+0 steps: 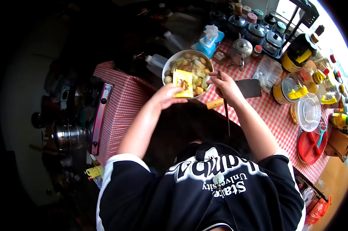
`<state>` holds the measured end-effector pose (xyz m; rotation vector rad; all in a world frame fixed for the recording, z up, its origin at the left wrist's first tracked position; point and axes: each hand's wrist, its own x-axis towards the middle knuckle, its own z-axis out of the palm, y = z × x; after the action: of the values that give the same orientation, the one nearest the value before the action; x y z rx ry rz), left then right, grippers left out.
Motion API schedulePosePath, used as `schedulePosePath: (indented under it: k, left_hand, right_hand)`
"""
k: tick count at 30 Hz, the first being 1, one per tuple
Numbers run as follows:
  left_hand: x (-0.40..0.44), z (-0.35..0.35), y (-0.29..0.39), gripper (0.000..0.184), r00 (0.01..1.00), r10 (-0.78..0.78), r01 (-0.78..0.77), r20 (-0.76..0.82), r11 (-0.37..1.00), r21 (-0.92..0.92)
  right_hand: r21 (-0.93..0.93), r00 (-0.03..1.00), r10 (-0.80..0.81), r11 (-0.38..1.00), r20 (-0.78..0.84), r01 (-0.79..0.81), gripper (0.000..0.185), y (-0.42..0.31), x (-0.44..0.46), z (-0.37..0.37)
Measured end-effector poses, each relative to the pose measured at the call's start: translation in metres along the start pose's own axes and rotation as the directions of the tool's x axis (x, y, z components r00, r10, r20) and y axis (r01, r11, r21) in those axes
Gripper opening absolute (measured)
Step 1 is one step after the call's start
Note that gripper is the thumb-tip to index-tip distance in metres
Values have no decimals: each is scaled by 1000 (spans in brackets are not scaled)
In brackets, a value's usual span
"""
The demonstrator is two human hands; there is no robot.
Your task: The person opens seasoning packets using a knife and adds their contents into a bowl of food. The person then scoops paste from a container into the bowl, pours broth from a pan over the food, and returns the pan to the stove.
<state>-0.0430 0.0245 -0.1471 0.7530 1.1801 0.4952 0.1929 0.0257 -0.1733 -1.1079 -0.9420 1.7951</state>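
My left hand (168,96) is closed on a yellow seasoning packet (183,83) with a food picture on its front. The packet overlaps the near left part of a round metal pot (165,73), which contains chopped vegetables and pale chunks (199,69). At the pot's right side, my right hand (227,87) grips a long thin dark stick-like utensil (227,119) that points down toward my body. Its exact kind is unclear. Below that hand lies a cleaver with a wooden handle (214,104) and a dark blade (249,88), partly covered by my wrist.
A red checked tablecloth (255,109) covers the right table. It bears a metal teapot (242,48), a blue wipes pack (208,41), lidded jars (255,32), a clear plastic box (266,73), bottles and a red divided tray (312,148). Leftward are a gas stove (101,115) and a steel pot (68,134).
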Motion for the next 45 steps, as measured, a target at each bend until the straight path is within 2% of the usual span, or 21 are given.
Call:
schedulePosePath:
  k: [1,3,4,6,9,12,13,15,16,17,20,21,25,28,31,34,45]
  left_hand:
    - [3,-15,14,33,998,-37,45,-44,983,176]
    - [15,-34,38,34,981,-80,157,-175,859,487]
    - [23,-39,47,32,967,-57,205,-248,748,631]
    - [46,-55,52,30,957,-16,261,-290,483,836]
    - [51,-36,72,25,934,-58,356,-353,50,933]
    - [53,-21,82,30,895,-26,445,-445,71,893]
    - [51,-14,86,39,918,12,396,-396,6,918]
    - [87,-68,60,45,961,221,210,-164,-203,956]
    - [100,-86,52,48,953,302,127,-27,-315,940]
    - [72,-42,67,55,916,347,255,-203,-111,961]
    - [69,-34,71,60,922,352,234,-161,-176,956]
    - [62,-23,73,62,894,406,265,-192,-132,955]
    - [69,-28,57,59,800,584,224,-137,-78,971]
    - [68,-25,49,54,736,660,232,-153,-33,972]
    - [70,-27,43,50,709,684,206,-172,33,978]
    - [77,-37,35,48,687,712,173,-142,30,984]
    - [82,-38,21,48,672,714,154,-195,122,980]
  right_hand:
    - [-12,1000,-1,1000,-4,1,30,-3,-4,0]
    - [-6,1000,2,1000,-21,-3,29,-2,-16,-4]
    - [-29,999,-7,1000,-34,6,28,0,-24,-9]
    - [-41,995,-32,999,-98,28,28,6,-38,-17]
    - [-40,979,-19,999,-202,12,28,8,-62,-31]
    - [-25,965,-41,999,-257,35,27,17,-74,-48]
    - [-7,966,-42,999,-253,42,27,19,-76,-53]
    - [4,961,-57,998,-271,61,27,25,-79,-60]
    - [1,960,-55,998,-274,57,27,24,-81,-63]
    - [-2,959,-52,999,-277,54,27,23,-84,-65]
    - [-1,958,-42,999,-283,44,27,23,-89,-71]
    - [1,957,-43,999,-287,46,27,23,-91,-72]
    - [-9,952,-59,998,-299,59,27,27,-95,-80]
    - [-4,946,-39,999,-321,40,27,25,-101,-83]
    - [-28,939,-55,998,-338,48,30,29,-103,-86]
    - [-34,938,-58,998,-341,49,30,30,-105,-89]
    - [-15,938,-48,999,-342,45,29,26,-110,-92]
